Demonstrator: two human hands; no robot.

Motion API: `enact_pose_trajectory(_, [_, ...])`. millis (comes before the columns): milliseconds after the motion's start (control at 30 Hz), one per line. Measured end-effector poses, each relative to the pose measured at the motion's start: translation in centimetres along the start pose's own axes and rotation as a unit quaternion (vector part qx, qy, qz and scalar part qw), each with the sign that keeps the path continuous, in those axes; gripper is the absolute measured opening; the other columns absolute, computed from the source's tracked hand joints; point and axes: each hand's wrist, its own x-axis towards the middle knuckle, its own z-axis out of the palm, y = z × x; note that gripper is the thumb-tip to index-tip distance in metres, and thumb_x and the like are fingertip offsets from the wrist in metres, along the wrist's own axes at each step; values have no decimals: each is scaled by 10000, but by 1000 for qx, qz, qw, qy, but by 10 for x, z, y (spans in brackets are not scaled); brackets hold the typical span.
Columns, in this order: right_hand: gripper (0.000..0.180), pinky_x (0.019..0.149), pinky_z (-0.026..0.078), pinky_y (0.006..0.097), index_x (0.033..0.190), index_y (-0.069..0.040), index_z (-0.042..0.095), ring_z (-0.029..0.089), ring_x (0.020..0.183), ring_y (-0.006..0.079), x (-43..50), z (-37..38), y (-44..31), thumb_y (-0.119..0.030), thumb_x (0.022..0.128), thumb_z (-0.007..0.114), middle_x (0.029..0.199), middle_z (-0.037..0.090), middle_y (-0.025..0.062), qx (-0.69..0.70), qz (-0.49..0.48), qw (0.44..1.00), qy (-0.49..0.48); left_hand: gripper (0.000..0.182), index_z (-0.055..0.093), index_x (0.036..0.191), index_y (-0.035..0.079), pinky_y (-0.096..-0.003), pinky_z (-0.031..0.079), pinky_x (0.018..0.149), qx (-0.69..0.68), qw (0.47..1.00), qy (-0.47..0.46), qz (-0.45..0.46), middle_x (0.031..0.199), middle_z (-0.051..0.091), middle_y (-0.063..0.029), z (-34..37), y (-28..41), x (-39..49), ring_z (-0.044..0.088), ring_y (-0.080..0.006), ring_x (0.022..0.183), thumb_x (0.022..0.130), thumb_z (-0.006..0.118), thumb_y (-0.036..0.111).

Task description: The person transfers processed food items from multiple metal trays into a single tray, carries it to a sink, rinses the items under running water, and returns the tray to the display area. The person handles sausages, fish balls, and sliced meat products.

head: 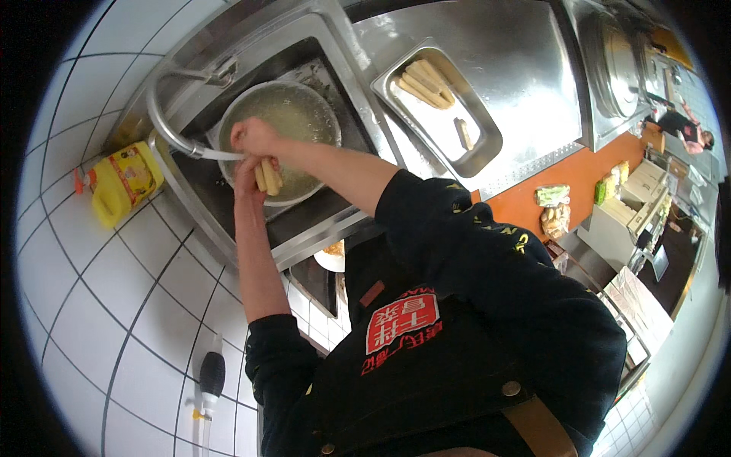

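My left hand (pixel 249 176) grips a few pale yellow, stick-shaped food pieces (pixel 268 178) over the near-left rim of a large round metal basin (pixel 337 134). Cloudy, bubbly water (pixel 291 117) fills the basin, which sits in a stainless-steel sink (pixel 342 63). Just beyond the left hand, my right hand (pixel 255 137) is over the water with curled fingers. What it may hold is hidden. Beside both hands ends the white outlet of a curved metal faucet (pixel 165 123). Similar sticks (pixel 425 84) lie in a steel tray (pixel 485 145) to the right, with a short piece (pixel 464 134) apart from them.
A yellow jug (pixel 127 183) with a red cap is left of the sink by the tiled wall. A hand pump (pixel 212 374) is lower left. Right of the tray are large lidded pots (pixel 617 68) and bagged food (pixel 554 208) on an orange surface. Another person (pixel 685 128) is far off.
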Motion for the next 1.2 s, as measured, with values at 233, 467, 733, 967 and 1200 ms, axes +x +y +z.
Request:
enact_pose_trajectory(233, [418,863,496,373,1344,-139,498,615,1011,276,-15,-7,4,-293,956,520,1173,616,152,113,13,993,-28,361,544,1153,32,-395,547,763,-154,986,50,44,1022,630,-99,9,-7,10,640,-237,910,835,677,139])
enact_pose_trajectory(467, [546,1064,353,354,1441,12,328,455,1267,320,-57,1,33,-270,994,465,1372,423,230,-7,-130,989,68,418,502,1256,85,-404,487,937,-254,966,3,49,1154,589,-67,21,-7,18,576,-236,1085,886,660,196])
enact_pose_trajectory(733, [400,972,423,389,1369,-87,464,549,1079,371,-38,5,35,-182,981,454,1218,520,206,-57,-93,991,80,388,515,1246,91,-387,498,920,-175,982,24,70,1163,593,-55,12,-4,14,585,-209,1083,894,634,203])
enact_pose_trajectory(967, [366,1049,366,432,1225,-55,564,477,1203,371,-75,-8,34,-130,868,547,1249,554,180,-111,-223,962,109,355,534,1124,46,-365,518,826,-207,978,-3,10,983,612,-92,3,-3,27,619,-227,874,792,656,30])
enact_pose_trajectory(1200, [427,1015,400,414,1259,-53,539,466,1209,342,-201,-182,48,-61,840,622,1291,515,173,-258,-175,897,315,352,497,1085,-6,-319,494,742,-310,946,-64,69,970,521,-110,20,-8,24,531,-194,814,757,620,-41])
